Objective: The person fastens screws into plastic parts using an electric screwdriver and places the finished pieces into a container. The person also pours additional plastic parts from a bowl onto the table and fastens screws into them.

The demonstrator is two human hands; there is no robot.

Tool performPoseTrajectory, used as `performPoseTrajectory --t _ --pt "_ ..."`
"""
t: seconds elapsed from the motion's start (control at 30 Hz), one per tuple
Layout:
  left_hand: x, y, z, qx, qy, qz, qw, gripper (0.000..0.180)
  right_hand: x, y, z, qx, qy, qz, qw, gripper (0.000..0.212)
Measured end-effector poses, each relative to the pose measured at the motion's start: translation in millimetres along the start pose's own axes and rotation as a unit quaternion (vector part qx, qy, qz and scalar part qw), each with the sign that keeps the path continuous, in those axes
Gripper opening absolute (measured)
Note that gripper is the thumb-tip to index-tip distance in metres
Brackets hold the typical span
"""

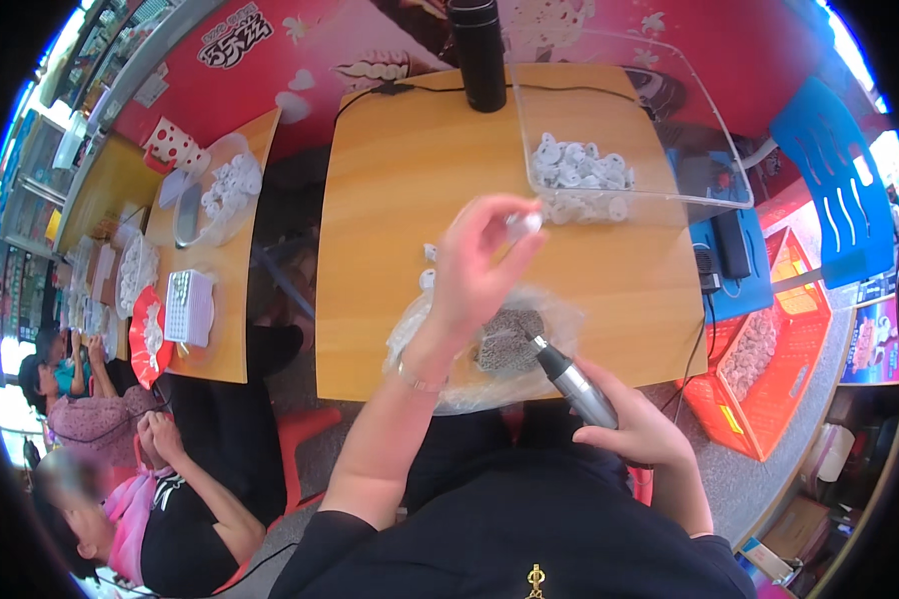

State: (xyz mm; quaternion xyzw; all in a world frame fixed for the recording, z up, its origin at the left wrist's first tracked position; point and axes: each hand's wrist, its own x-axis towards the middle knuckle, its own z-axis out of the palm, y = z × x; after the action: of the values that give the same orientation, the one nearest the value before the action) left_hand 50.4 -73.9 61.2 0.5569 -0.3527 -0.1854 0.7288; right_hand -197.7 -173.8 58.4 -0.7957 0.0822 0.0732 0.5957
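In the head view, the clear plastic bag (466, 394) lies spread at the near edge of the table (380, 180), with a heap of small grey bits (509, 339) on it. The left hand (474, 265) is raised above the far side of the bag, thumb and fingertips clamped on one small white part (525, 224). At the right of the bag, the right hand (619, 409) has its fingers wrapped around a powered screwdriver (575, 385), whose tip points in over the grey bits; whether it touches them I cannot tell. Just past the bag's far left edge sit two loose white pieces (429, 279), partly behind the left wrist. Beyond the bag and to its right stands a clear bin (689, 202) with a pile of similar white pieces (576, 168) in it, and a black flask (479, 60) is farther beyond. As for progress, the work looks to be midway: one part is in hand, the tool is gripped and plenty of grey bits remain. Whether the pile in the bin is finished or waiting does not show, nor whether the held part has anything fitted to it.
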Motion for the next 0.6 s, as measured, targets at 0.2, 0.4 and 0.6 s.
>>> performPoseTrajectory --t 0.2,0.4,0.6 --pt "68.9 22.7 39.5 0.244 -0.056 0.229 0.941 0.024 -2.4 -9.8 -1.6 0.026 -0.017 0.029 0.999 0.084" --pt "-8.5 147.4 56.0 -0.402 -0.173 0.258 0.861 0.045 -5.0 -26.4 -4.9 0.019 0.001 0.018 1.000 0.082" --pt "-41.3 188.0 37.8 -0.557 -0.299 0.157 0.759 0.048 4.9 -12.6 3.1 0.005 -0.030 0.012 0.999 0.083"
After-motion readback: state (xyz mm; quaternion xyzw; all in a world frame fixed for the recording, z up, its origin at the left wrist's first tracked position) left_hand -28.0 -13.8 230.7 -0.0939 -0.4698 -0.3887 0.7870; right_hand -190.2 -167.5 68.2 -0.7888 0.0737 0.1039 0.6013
